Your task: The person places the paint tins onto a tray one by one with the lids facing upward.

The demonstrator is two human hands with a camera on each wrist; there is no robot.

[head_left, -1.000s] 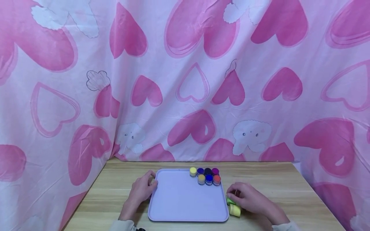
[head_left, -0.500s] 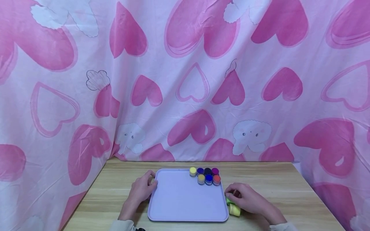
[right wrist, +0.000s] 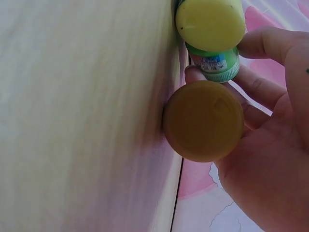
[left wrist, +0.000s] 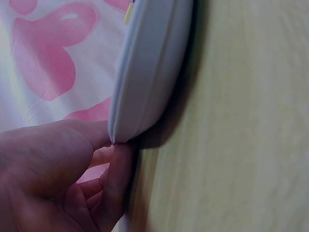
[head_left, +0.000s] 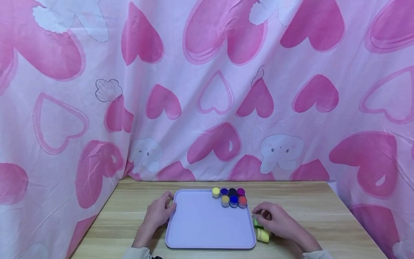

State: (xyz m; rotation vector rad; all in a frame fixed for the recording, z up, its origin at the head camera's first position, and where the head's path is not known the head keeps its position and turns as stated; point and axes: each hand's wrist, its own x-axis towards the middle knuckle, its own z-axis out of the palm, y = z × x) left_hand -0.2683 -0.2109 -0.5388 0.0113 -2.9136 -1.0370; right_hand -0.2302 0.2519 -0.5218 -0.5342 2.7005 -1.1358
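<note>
My left hand (head_left: 158, 212) grips the left rim of a pale lilac tray (head_left: 207, 225); the left wrist view puts the thumb above the rim and a finger beneath it. To the tray's right, my right hand (head_left: 278, 221) has thumb and fingers curled round a green paint jar (right wrist: 224, 67), which bears a small label. A yellow paint jar (head_left: 262, 236) lies on its side right by it. In the right wrist view the round end of an ochre-brown jar (right wrist: 203, 121) appears close to the palm; the hand hides it from the head camera.
Several small paint jars with coloured tops stand in two rows in the tray's far right corner, among them a yellow one (head_left: 215, 192) and an orange one (head_left: 242, 201). A pink heart-print curtain (head_left: 213, 144) hangs behind the wooden table (head_left: 136, 196).
My right hand has shifted slightly at the green jar, with the gap between thumb and fingers a little wider. My left hand and the tray stay put.
</note>
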